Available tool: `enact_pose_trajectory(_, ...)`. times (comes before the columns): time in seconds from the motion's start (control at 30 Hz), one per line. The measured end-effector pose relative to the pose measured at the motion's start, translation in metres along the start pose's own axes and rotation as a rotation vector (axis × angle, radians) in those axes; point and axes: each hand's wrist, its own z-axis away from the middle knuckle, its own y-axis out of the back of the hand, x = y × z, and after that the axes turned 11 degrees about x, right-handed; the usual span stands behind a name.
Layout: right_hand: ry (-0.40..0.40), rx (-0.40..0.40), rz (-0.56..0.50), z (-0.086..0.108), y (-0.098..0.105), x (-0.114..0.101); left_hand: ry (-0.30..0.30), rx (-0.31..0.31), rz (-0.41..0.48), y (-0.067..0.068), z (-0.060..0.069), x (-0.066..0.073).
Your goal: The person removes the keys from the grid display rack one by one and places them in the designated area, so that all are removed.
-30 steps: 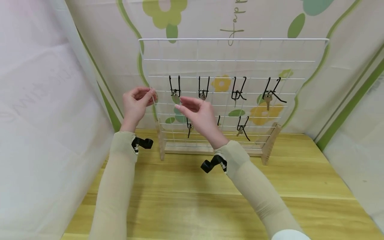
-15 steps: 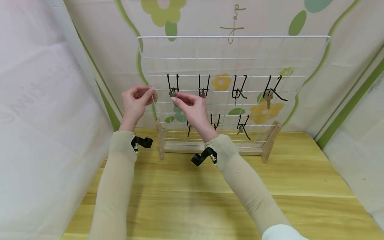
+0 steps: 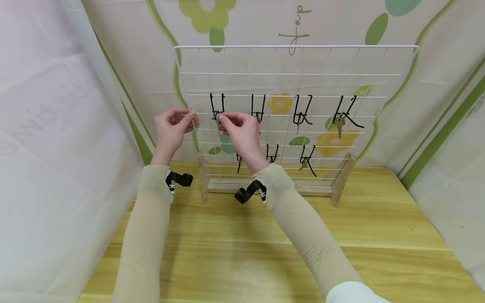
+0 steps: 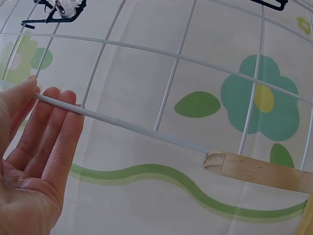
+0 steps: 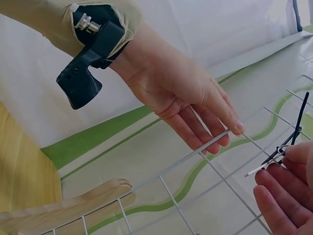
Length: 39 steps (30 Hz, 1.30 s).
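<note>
My left hand (image 3: 171, 131) pinches the left edge wire of the white wire grid rack (image 3: 295, 46) between thumb and fingers, and the left wrist view shows its fingers behind that wire. At the upper row's leftmost black hook (image 3: 211, 101), my right hand (image 3: 244, 134) pinches a small metal key by its ring. In the right wrist view the key (image 5: 255, 171) points out past the fingertips, its ring at the hook's prong. Whether the ring is around the prong cannot be told, as the fingers hide part of it.
Several other black hooks hang on the grid, and keys show on some of them, including a brass key (image 3: 339, 124) at upper right. Wooden feet (image 3: 342, 181) hold the rack on the wooden table (image 3: 242, 248). Patterned cloth (image 3: 326, 25) stands behind.
My right hand has moved left and slightly up, from beside the leftmost upper hook to its ring and key. The left hand stays on the rack's edge.
</note>
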Motion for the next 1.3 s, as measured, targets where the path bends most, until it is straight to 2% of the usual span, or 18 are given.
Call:
enact_pose_trajectory(0.13, 0.002, -0.001, 0.007, 0.002, -0.001, 0.000, 0.007, 0.001, -0.004, 0.001, 0.001, -0.001)
enact_pose_trajectory(0.4, 0.008, -0.036, -0.049, 0.008, 0.003, -0.001, 0.009, 0.005, -0.009, 0.003, 0.003, -0.004)
enact_pose_trajectory(0.7, 0.078, -0.077, -0.062, 0.022, 0.011, -0.013, 0.012, 0.008, -0.024, 0.001, 0.003, -0.003)
enact_pose_trajectory(1.0, 0.090, -0.098, -0.103, 0.035, 0.023, -0.026, 0.036, -0.008, 0.012, 0.001, 0.002, -0.002)
enact_pose_trajectory(1.3, 0.071, -0.193, -0.098, 0.056, 0.037, -0.021, 0.039, -0.012, -0.004, 0.001, 0.001, 0.000)
